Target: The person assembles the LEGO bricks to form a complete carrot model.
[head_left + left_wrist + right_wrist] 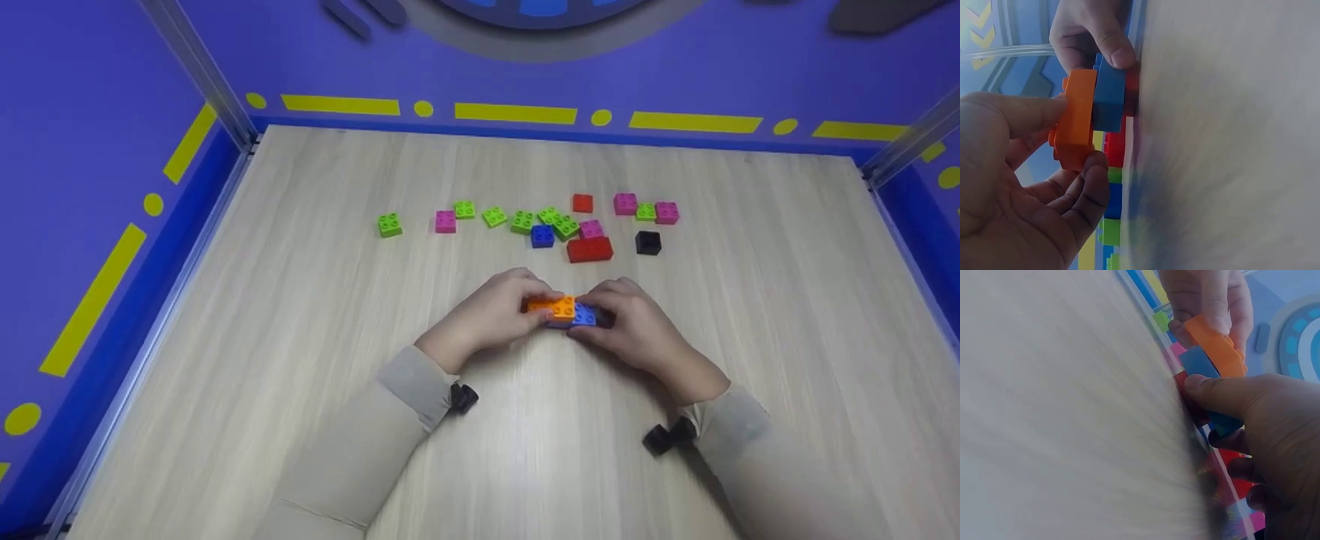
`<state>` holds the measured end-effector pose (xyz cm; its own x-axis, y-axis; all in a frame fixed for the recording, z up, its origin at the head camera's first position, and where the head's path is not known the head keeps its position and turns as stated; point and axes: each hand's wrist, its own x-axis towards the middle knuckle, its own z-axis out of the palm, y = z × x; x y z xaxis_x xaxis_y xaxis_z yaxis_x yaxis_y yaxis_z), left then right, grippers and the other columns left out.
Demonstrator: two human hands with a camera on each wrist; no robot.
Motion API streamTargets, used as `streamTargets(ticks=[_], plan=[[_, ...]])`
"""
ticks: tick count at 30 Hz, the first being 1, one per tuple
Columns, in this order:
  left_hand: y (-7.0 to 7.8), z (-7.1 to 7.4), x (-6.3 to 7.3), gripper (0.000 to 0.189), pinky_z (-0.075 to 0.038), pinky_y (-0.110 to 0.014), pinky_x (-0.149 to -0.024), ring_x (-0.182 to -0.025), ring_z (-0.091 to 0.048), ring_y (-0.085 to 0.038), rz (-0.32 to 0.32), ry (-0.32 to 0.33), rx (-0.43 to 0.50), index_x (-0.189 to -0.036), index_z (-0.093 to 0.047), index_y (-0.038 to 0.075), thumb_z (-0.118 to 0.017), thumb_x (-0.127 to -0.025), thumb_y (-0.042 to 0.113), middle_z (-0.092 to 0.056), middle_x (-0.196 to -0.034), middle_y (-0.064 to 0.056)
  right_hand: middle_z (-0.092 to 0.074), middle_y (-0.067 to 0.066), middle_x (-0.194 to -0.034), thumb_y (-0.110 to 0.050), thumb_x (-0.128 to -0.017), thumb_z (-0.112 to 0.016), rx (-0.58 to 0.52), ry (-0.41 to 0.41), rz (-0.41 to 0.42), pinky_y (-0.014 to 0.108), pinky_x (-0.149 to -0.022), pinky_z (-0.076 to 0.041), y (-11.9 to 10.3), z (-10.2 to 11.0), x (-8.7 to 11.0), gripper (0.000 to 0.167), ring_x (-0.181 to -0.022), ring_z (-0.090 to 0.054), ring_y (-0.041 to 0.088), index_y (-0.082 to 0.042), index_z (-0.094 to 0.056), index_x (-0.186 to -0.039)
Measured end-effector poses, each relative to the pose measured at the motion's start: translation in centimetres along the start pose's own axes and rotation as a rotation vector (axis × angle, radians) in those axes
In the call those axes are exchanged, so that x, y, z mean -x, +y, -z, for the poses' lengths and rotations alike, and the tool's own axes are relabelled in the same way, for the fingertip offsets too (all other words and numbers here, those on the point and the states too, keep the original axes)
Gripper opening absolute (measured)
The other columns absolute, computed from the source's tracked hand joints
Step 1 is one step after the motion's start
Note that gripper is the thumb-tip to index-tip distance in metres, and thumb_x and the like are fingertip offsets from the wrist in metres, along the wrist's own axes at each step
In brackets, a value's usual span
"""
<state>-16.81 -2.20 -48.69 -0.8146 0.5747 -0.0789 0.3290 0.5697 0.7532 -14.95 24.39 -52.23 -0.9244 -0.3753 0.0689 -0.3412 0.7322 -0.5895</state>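
Observation:
Between my two hands, close to the tabletop, an orange building brick (561, 306) lies over a blue brick (584, 316), set off toward the left. My left hand (501, 309) pinches the orange brick between thumb and fingers. The blue brick is gripped at its right part by the thumb and fingers of my right hand (637, 324). Both wrist views show a red brick (1132, 90) under the blue one; whether it is joined on cannot be told. In the left wrist view the orange brick (1076, 115) overhangs the blue brick (1109, 101), its studs facing away from the table.
Beyond my hands lies a loose row of small bricks: several green ones (523, 222), several pink ones (445, 222), a dark blue one (542, 236), a small red one (583, 203), a longer red one (590, 250) and a black one (648, 243). Blue panels (517, 82) wall the wooden table (300, 300).

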Motion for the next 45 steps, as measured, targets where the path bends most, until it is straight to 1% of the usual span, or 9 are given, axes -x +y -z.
streamTargets(ticks=[9,14,18,21,25,27,31,38,45], plan=[[0.7,0.2,0.3,0.034,-0.055,-0.04,-0.116,-0.12,-0.064,-0.023,0.043,-0.029,-0.075,-0.145,-0.078,0.02,-0.069,-0.113,0.026,-0.069,-0.135,-0.005,-0.077,0.006,-0.128,-0.036,-0.092,-0.097,0.003,-0.047,0.017,0.048,-0.107,-0.062,0.0,0.3,-0.5,0.045,-0.12,-0.063,0.025,-0.013,-0.085,-0.129],[0.9,0.1,0.2,0.033,-0.056,-0.038,-0.113,-0.117,-0.064,-0.022,0.049,-0.031,-0.092,-0.145,-0.078,0.022,-0.069,-0.114,0.027,-0.067,-0.132,-0.003,-0.077,0.008,-0.137,-0.034,-0.102,-0.086,-0.122,-0.092,0.032,0.056,-0.116,-0.054,0.9,1.8,-1.2,0.04,-0.129,-0.062,0.029,-0.012,-0.082,-0.135],[1.0,0.0,0.1,0.032,-0.055,-0.039,-0.115,-0.119,-0.064,-0.021,0.053,-0.027,-0.09,-0.145,-0.078,0.023,-0.068,-0.114,0.027,-0.067,-0.132,-0.003,-0.077,0.014,-0.137,-0.023,-0.111,-0.073,-0.266,0.007,-0.01,0.053,-0.121,-0.047,1.8,2.9,-2.0,0.03,-0.131,-0.063,0.031,-0.007,-0.081,-0.135],[0.9,0.0,0.1,0.032,-0.055,-0.039,-0.117,-0.121,-0.064,-0.021,0.058,-0.034,-0.092,-0.145,-0.077,0.024,-0.068,-0.115,0.027,-0.068,-0.134,-0.003,-0.074,0.014,-0.136,-0.026,-0.113,-0.07,-0.307,0.116,-0.068,0.05,-0.12,-0.045,2.4,3.1,-2.6,0.03,-0.13,-0.06,0.029,-0.007,-0.081,-0.133],[0.9,0.0,0.0,0.032,-0.054,-0.04,-0.119,-0.123,-0.065,-0.022,0.056,-0.05,-0.109,-0.145,-0.076,0.025,-0.066,-0.115,0.028,-0.068,-0.137,-0.004,-0.067,0.013,-0.151,-0.028,-0.112,-0.072,-0.257,0.186,-0.08,0.059,-0.127,-0.039,3.2,2.8,-3.3,0.034,-0.144,-0.051,0.034,-0.008,-0.078,-0.139],[0.9,0.0,0.0,0.032,-0.054,-0.041,-0.12,-0.123,-0.065,-0.022,0.057,-0.055,-0.115,-0.145,-0.076,0.024,-0.066,-0.116,0.028,-0.067,-0.138,-0.004,-0.062,0.013,-0.162,-0.027,-0.111,-0.073,-0.196,0.177,-0.073,0.065,-0.132,-0.032,3.4,2.6,-3.4,0.04,-0.153,-0.043,0.037,-0.009,-0.075,-0.146],[0.9,0.0,0.0,0.031,-0.055,-0.041,-0.119,-0.121,-0.065,-0.022,0.055,-0.053,-0.122,-0.145,-0.075,0.023,-0.066,-0.116,0.029,-0.067,-0.136,-0.004,-0.056,0.012,-0.172,-0.026,-0.109,-0.075,-0.095,0.13,-0.071,0.069,-0.131,-0.025,3.7,2.4,-3.5,0.05,-0.156,-0.037,0.042,-0.009,-0.069,-0.155],[0.8,0.0,0.0,0.031,-0.056,-0.041,-0.118,-0.12,-0.065,-0.021,0.046,-0.038,-0.102,-0.144,-0.075,0.023,-0.066,-0.116,0.028,-0.067,-0.135,-0.004,-0.065,0.019,-0.153,-0.018,-0.104,-0.082,-0.04,0.171,-0.061,0.064,-0.124,-0.026,3.9,2.3,-3.7,0.045,-0.142,-0.044,0.043,-0.006,-0.075,-0.146],[0.3,0.1,0.1,0.03,-0.054,-0.04,-0.121,-0.123,-0.066,-0.021,0.053,-0.041,-0.031,-0.143,-0.076,0.023,-0.068,-0.114,0.025,-0.067,-0.135,-0.004,-0.07,0.016,-0.146,-0.02,-0.102,-0.086,-0.053,0.177,-0.126,0.062,-0.124,-0.032,4.1,2.1,-3.3,0.039,-0.141,-0.048,0.04,-0.006,-0.079,-0.137]])
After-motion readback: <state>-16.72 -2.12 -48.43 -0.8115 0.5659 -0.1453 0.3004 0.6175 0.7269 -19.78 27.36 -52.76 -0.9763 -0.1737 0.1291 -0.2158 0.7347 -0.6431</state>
